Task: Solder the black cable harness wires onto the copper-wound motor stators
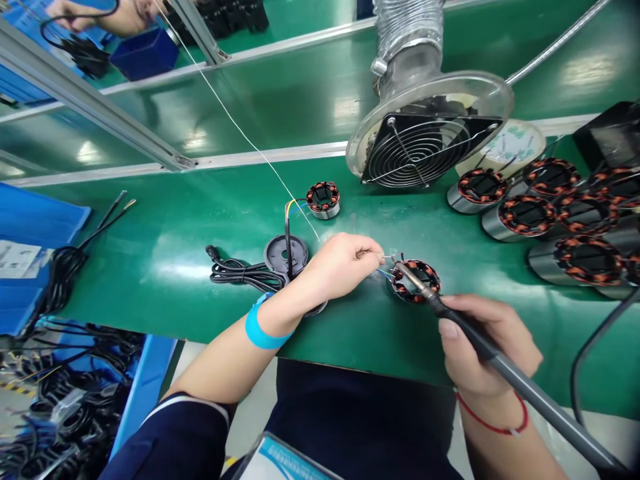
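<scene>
My right hand grips the dark handle of a soldering iron, its metal tip at the near-left rim of a motor stator with copper windings. Pinched in the fingertips of my left hand is thin solder wire; the strand drops from above, passes behind the hand, and a short silvery end points at the iron's tip. Below the left fingers, blue wires touch the stator's edge. Under my left wrist lies a round grey housing with a coiled black cable. Another stator, wired to a cable, sits behind.
A fume extractor with a fan grille hangs over the back of the green bench. Several stators crowd the right side. Blue bins and black cables are at left. Across the frame, another person's hand holds a cable.
</scene>
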Action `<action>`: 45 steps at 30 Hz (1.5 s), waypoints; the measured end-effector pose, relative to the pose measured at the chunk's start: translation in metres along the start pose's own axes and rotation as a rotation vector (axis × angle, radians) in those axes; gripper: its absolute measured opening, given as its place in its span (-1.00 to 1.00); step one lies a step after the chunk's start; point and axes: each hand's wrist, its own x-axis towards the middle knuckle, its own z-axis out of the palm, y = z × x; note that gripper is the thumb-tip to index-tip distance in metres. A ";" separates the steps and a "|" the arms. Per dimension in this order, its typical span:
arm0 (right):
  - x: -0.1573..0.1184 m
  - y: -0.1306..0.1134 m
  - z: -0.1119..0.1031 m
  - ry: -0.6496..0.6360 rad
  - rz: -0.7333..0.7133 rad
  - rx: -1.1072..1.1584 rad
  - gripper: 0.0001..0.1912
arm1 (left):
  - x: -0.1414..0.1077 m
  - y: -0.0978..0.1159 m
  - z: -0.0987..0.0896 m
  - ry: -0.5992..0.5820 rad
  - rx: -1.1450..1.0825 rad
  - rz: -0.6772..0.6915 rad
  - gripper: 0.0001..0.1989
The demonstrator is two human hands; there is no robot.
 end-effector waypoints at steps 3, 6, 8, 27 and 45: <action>0.000 0.000 0.001 0.001 -0.005 -0.003 -0.74 | -0.001 0.002 0.000 0.005 0.011 0.008 -0.77; 0.000 0.000 0.002 0.031 -0.018 -0.012 -0.74 | -0.002 0.004 0.001 0.001 0.006 -0.002 -0.77; -0.001 0.000 0.003 0.051 -0.017 -0.007 -0.74 | -0.003 0.006 0.001 0.000 -0.001 -0.016 -0.78; 0.000 -0.001 0.001 0.007 -0.018 0.030 -0.67 | -0.004 0.010 0.001 0.037 -0.003 -0.001 -0.80; 0.003 -0.001 0.007 0.093 -0.026 0.020 -0.69 | -0.005 0.010 0.002 0.029 -0.001 -0.016 -0.80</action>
